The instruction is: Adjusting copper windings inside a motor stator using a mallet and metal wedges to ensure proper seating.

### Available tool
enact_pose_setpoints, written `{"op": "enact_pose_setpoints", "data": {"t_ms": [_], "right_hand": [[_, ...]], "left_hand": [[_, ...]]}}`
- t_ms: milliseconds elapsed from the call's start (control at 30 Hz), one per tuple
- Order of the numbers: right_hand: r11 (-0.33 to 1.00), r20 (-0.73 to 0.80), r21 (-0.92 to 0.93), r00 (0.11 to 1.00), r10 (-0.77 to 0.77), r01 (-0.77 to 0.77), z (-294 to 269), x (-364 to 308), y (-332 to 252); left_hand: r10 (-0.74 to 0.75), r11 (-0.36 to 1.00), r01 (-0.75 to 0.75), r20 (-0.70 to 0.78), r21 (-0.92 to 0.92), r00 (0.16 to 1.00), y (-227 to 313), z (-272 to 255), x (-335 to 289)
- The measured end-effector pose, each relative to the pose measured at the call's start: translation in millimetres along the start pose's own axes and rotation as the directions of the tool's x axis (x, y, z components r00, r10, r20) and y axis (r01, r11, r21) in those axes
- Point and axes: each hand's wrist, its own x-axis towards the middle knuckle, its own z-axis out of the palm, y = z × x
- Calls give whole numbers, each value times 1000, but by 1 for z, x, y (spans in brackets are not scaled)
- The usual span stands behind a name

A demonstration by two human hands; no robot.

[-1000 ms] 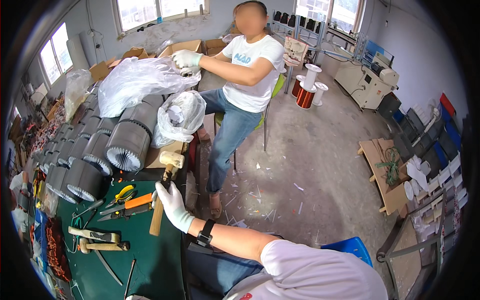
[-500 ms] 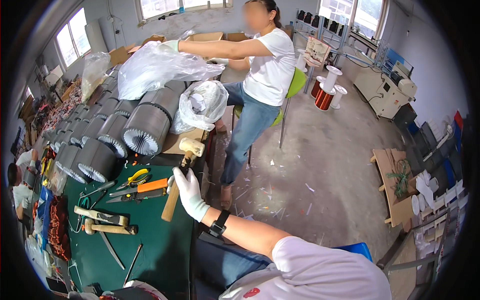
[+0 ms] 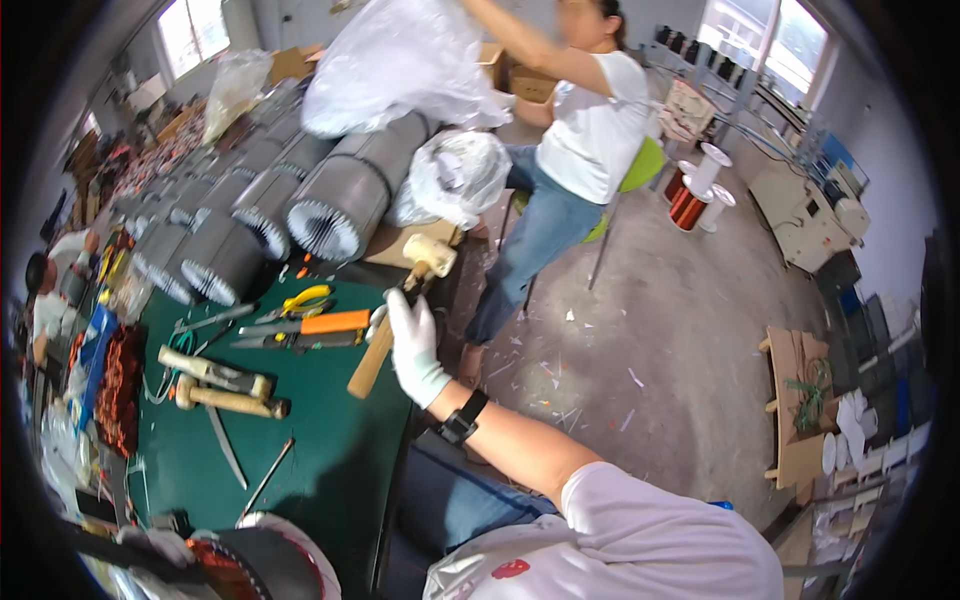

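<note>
1. Head view: right hand [image 3: 415, 345] in a white glove is closed around the wooden handle of a mallet [image 3: 400, 310], whose pale head sits up near the table's far edge.
2. Left hand is not visible.
3. Green table [image 3: 320, 460] carries an orange-handled tool [image 3: 300, 325], yellow pliers [image 3: 300, 298] and two more mallets [image 3: 220, 385] left of the hand.
4. Grey stators [image 3: 330, 205] lie in a row beyond.
5. A seated person [image 3: 590, 130] lifts a clear plastic bag [image 3: 400, 60].
</note>
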Motion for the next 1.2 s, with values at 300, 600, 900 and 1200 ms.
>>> {"op": "enact_pose_setpoints", "data": {"t_ms": [300,600,900,1200], "right_hand": [[967,149,-226,985,-83,116,-16,1,-18],[905,524,-339,748,408,-256,-3,-194,-55],[702,477,-493,515,713,-514,6,-251,-57],[729,649,-560,338,682,-394,27,-275,-46]], "left_hand": [[-118,906,189,203,-380,972,-14,-18,22],[-167,977,195,261,-83,951,10,2,15],[-161,973,220,469,-74,869,-19,-10,1],[-153,984,104,376,148,914,-22,-5,6]]}}
